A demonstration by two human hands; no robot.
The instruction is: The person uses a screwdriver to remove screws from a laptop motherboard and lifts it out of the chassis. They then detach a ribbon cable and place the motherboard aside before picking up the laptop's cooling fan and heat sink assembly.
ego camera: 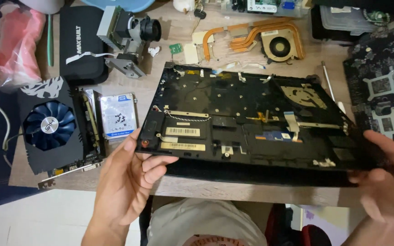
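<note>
Laptop chassis (251,118), opened, held over wooden table (169,187); left hand (131,175) and right hand (384,177) fingers clasp its near corners. Graphics card (53,130), hard drive (118,116) alongside.

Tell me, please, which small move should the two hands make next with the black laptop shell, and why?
Probably lower the laptop shell flat onto the table. The left hand and right hand grip only its near corners, so its front edge hangs past the table edge, tilted up, with loose ribbon cables exposed.
</note>
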